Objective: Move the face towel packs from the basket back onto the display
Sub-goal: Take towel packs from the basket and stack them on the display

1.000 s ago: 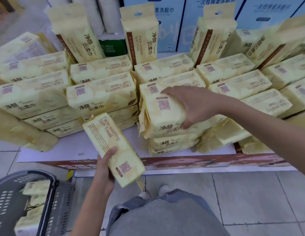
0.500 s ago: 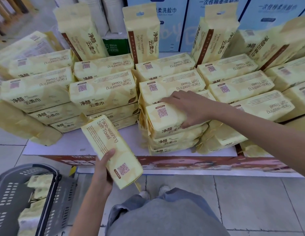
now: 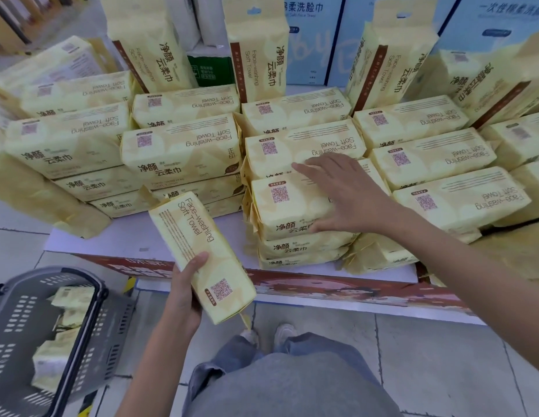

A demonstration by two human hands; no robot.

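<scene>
My left hand (image 3: 184, 284) grips a yellow face towel pack (image 3: 202, 254) lengthwise, held in the air in front of the display's edge. My right hand (image 3: 343, 191) lies flat with fingers spread on the top pack (image 3: 286, 206) of the front middle stack, thumb against its front face. Stacks of the same yellow packs cover the display (image 3: 135, 236). The grey basket (image 3: 90, 341) stands on the floor at lower left, and several packs (image 3: 66, 314) lie inside it.
Upright yellow packs (image 3: 256, 46) stand along the back of the display, with blue boxes (image 3: 316, 40) behind them. A bare white patch of the display top lies between the left and middle stacks. My feet and legs (image 3: 277, 371) are on the tiled floor below.
My right hand set its pack down on the front middle stack and opened, now resting flat on it. My left hand has kept its pack, lifting it slightly.
</scene>
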